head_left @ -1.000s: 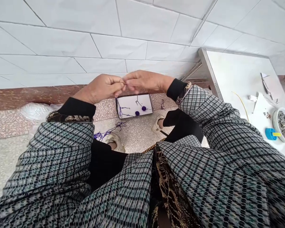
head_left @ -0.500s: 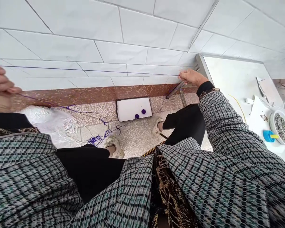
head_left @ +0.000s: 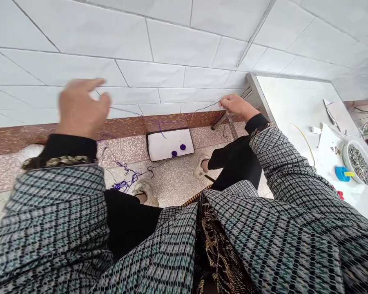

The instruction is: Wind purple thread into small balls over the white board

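Observation:
My right hand (head_left: 235,105) is held out at the upper right, its fingers pinched on a thin purple thread (head_left: 202,108) that sags leftward in front of the white tiled wall. My left hand (head_left: 81,107) is raised at the upper left, blurred by motion, back toward me; the thread runs toward it, but I cannot make out a grip. On the floor below stands a white box (head_left: 167,144) holding two small purple balls (head_left: 178,150). Loose purple thread (head_left: 125,179) lies tangled on the floor beside my left shoe.
A white table (head_left: 297,106) stands at the right with scraps, a blue cap (head_left: 341,173) and a bowl of dark seeds (head_left: 358,161). A metal table leg (head_left: 229,122) is just under my right hand. My two feet (head_left: 145,192) rest on speckled floor; a brown skirting runs along the wall.
My hands were together pinching the thread, then spread wide and pulled it taut. Now my left hand has swung back inward and the thread hangs slack; my right hand stays out.

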`<state>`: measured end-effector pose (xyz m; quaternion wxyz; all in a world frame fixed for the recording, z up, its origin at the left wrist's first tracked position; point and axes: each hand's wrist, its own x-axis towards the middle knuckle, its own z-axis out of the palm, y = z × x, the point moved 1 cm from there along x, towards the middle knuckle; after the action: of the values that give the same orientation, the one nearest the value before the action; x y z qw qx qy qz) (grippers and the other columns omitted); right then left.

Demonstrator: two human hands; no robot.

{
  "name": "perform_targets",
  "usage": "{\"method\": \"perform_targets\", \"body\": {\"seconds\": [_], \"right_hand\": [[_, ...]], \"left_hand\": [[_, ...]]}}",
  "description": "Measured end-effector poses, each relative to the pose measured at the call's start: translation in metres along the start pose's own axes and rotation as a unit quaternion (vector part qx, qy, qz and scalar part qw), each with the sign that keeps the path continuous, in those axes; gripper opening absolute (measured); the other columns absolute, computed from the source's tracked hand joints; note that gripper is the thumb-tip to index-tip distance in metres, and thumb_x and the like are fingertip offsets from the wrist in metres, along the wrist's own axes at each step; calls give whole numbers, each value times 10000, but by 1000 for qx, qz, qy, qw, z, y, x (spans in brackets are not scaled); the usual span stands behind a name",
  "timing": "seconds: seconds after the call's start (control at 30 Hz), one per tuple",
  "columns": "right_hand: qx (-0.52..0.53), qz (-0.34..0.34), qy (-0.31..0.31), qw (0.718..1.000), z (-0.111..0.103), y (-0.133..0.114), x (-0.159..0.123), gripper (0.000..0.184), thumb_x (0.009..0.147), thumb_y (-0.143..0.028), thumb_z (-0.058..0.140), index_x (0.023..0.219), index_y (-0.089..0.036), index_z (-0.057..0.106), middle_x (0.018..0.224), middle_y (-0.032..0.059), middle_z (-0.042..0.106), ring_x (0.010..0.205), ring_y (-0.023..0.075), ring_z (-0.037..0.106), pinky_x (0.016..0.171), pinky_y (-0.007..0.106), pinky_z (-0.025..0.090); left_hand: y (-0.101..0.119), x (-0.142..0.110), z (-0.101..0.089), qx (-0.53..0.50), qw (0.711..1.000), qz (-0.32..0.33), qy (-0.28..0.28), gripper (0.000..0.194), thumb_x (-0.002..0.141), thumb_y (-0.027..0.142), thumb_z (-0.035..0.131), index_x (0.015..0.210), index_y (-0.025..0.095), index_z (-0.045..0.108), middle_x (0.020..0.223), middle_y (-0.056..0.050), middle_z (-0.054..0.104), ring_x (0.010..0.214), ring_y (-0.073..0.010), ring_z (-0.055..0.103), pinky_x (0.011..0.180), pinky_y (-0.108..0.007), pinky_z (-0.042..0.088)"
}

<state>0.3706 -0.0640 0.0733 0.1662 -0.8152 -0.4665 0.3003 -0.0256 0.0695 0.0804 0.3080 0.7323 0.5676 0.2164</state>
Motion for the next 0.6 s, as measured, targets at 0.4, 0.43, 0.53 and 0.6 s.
{"method": "perform_targets", "body": {"seconds": [0.4,0.43,0.53,0.6], "right_hand": [[-62,-266,-124,954,51,-109,-32,161,902,-92,577,754,-133,626,656,-16,450,726,117,412,673,270,315],[-61,-265,-129,954,53,-109,-31,159,895,-85,578,750,-135,618,651,-17,444,723,118,406,669,272,314],[-38,-246,-145,958,48,-100,-27,157,882,-67,558,754,-138,614,628,-24,447,679,111,412,646,265,327],[-10,-217,-144,966,40,-87,-23,160,881,-71,536,762,-146,612,609,-33,460,622,101,429,617,247,343]], "left_hand": [[60,-22,87,-324,848,67,-414,326,942,342,671,1181,134,748,732,-28,664,474,-53,344,528,-243,394],[57,-21,85,-308,859,57,-406,246,954,350,669,1032,134,756,624,4,563,478,-66,350,522,-244,372],[42,-13,62,-282,905,8,-318,225,965,253,643,764,156,664,558,30,446,498,-78,360,527,-251,337],[26,-7,34,-269,938,-15,-220,198,966,156,593,771,153,624,569,33,459,517,-78,385,556,-244,358]]}}
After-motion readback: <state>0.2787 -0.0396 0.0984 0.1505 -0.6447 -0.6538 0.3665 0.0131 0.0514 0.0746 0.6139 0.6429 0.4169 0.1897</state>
